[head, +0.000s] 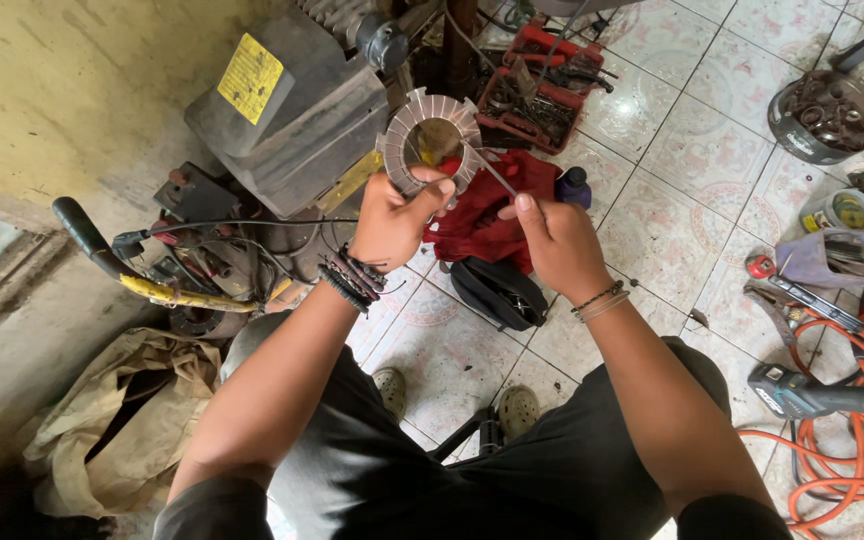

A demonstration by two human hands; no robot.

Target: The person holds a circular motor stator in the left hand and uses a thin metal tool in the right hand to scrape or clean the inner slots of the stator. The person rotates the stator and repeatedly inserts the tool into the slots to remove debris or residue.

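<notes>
The left hand (392, 222) pinches the rigid, heavy-looking notched metal ring (430, 140) by its six o'clock rim, above the red cloth (482, 215), while the right hand (557, 245) holds a thin rod (487, 168) at its four o'clock edge.

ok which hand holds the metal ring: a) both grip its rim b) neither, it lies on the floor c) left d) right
c, the left hand pinches the lower rim of the metal ring and holds it up, while the right hand holds a thin tool whose tip reaches the ring.
</notes>
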